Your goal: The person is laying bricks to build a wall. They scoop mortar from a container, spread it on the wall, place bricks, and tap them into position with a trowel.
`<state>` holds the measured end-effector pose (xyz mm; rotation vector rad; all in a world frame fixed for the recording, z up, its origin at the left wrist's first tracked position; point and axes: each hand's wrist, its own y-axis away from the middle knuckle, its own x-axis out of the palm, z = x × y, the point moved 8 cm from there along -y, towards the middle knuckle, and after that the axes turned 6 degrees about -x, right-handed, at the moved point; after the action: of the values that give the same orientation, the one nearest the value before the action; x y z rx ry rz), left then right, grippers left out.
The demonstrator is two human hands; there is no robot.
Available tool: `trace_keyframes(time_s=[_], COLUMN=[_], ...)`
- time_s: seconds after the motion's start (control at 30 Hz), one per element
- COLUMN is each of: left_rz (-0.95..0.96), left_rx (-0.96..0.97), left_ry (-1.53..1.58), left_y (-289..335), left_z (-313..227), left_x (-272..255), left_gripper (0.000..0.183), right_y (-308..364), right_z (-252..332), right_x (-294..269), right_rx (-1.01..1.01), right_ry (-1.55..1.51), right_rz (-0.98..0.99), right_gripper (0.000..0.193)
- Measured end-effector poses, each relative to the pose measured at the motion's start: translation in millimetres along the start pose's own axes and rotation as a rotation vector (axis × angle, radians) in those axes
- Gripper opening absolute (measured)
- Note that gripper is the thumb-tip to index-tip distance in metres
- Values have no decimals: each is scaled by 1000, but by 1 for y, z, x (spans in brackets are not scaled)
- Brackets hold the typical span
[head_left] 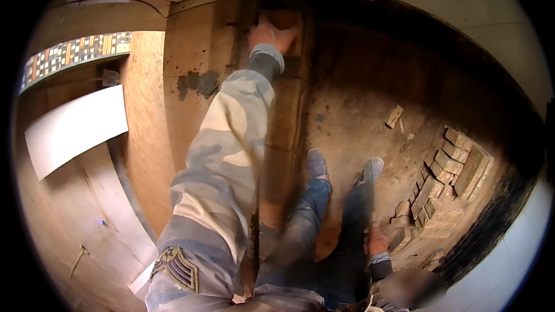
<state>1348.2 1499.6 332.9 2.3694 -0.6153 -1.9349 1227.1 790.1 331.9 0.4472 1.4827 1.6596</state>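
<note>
A dusty floor [347, 112] spreads to the right of a low brick wall [281, 112]. Well to the wall's right lies a loose stack of bricks [448, 164]. At the wall's far end sits a reddish brick [284, 18], which the left hand [274, 36] spans with thumb and fingers spread about it. Right of the wall's near end, the right hand [377, 240] is curled; what it holds, if anything, is too blurred to tell. A grey mortar patch [203, 84] marks the surface left of the wall.
</note>
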Motion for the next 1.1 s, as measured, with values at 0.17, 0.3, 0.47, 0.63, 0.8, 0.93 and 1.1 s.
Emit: trace_keyframes(time_s=[0.17,0.3,0.47,0.63,0.8,0.93,1.1], left_rz=[-28,-58,-175,-144,24,9,-51], left_rx=[20,-6,-15,263,251,280,288], left_ry=[-5,81,109,98,-85,-74,-145], left_y=[-21,-30,-34,-21,-4,-9,-11], left_z=[-10,-14,-8,-13,-7,1,-6], left_x=[15,25,23,8,11,7,15], left_gripper=[100,104,104,113,109,105,104], right_y=[-5,-4,11,19,19,30,-3], right_z=[15,32,78,95,93,126,63], right_x=[4,14,39,51,57,61,57], right_rx=[-208,-420,-454,-443,-432,-302,-201], right_ry=[93,201,333,378,300,329,33], right_rz=[1,26,69,118,108,55,30], right_gripper=[45,46,49,51,53,53,52])
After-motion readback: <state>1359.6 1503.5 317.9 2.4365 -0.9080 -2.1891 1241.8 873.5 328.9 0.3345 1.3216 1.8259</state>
